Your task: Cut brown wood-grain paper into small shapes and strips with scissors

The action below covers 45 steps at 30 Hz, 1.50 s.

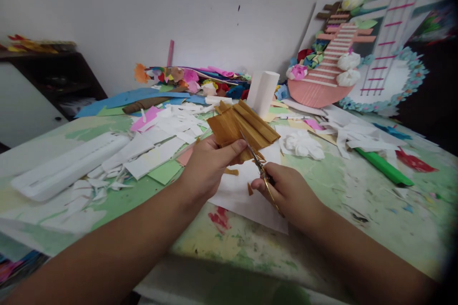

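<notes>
My left hand (207, 164) pinches a folded sheet of golden-brown crepe paper (227, 126) between thumb and fingers, above the middle of the table. In my right hand (286, 190) is a pair of scissors (265, 178), its fingers wrapped round the gold-coloured handles. The blades point up and away, meeting the paper just beside my left thumb. A white sheet (257, 209) lies beneath both hands. On it rest small brown paper scraps (250, 189). Whether the blades are fully closed on the paper cannot be made out.
White paper strips (179, 121) and a long white device (71, 164) lie on the left. Behind my hands stands a white roll (264, 93). To the right are a white paper flower (302, 144), a green roll (384, 167) and upright instrument-shaped paper crafts (325, 90). Colourful paper flowers (191, 78) line the wall.
</notes>
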Each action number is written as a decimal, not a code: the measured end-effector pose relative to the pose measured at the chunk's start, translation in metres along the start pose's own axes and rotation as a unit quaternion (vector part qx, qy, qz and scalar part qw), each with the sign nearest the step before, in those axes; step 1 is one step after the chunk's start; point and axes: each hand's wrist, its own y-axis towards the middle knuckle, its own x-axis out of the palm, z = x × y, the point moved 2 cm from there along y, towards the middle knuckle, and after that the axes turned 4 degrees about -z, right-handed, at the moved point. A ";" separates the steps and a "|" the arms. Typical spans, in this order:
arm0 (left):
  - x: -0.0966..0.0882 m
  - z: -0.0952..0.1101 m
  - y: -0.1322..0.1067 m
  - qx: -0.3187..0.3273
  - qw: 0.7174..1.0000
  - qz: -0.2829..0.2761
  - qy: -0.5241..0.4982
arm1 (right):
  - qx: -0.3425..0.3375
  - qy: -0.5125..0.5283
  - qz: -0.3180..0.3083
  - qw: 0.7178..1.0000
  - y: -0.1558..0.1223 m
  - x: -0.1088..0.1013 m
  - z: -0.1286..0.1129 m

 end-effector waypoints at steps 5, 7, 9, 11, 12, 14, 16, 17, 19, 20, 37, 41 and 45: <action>0.000 -0.001 0.000 -0.013 1.000 -0.002 -0.017 | -0.023 0.031 0.004 0.999 0.000 -0.003 0.001; -0.002 -0.001 0.000 -0.018 1.000 0.004 -0.008 | -0.019 0.030 0.005 0.999 0.001 -0.003 0.002; -0.003 -0.001 0.001 -0.018 1.000 0.019 0.004 | -0.011 0.022 0.015 1.000 0.001 -0.002 0.003; -0.004 0.000 0.000 -0.010 0.999 0.031 0.014 | -0.001 0.010 0.022 1.000 0.000 -0.001 0.004; -0.005 0.000 0.000 -0.006 0.999 0.034 0.018 | 0.003 0.006 0.021 1.000 0.000 0.000 0.004; -0.005 0.001 -0.001 0.000 0.999 0.034 0.029 | 0.008 0.002 0.012 1.000 -0.001 0.001 0.005; -0.005 0.001 -0.001 -0.001 0.999 0.028 0.042 | 0.004 0.007 0.004 1.000 -0.001 0.003 0.005; -0.005 0.001 -0.002 -0.006 0.998 0.025 0.050 | 0.001 0.011 0.003 1.000 -0.001 0.003 0.005; -0.004 0.000 -0.003 -0.018 0.997 0.014 0.073 | -0.006 0.019 0.004 1.000 -0.001 0.004 0.005; -0.004 0.000 -0.003 -0.023 0.996 0.006 0.084 | -0.011 0.025 0.005 1.000 -0.001 0.004 0.005; 0.006 -0.005 -0.011 -0.023 0.983 -0.016 0.181 | -0.045 0.082 0.034 0.995 -0.001 0.004 0.001; 0.007 -0.002 -0.013 -0.007 0.978 -0.005 0.208 | -0.043 0.084 0.033 0.995 -0.001 0.005 0.000; 0.008 -0.002 -0.014 -0.001 0.976 0.000 0.218 | -0.047 0.081 0.035 0.995 -0.001 0.004 0.000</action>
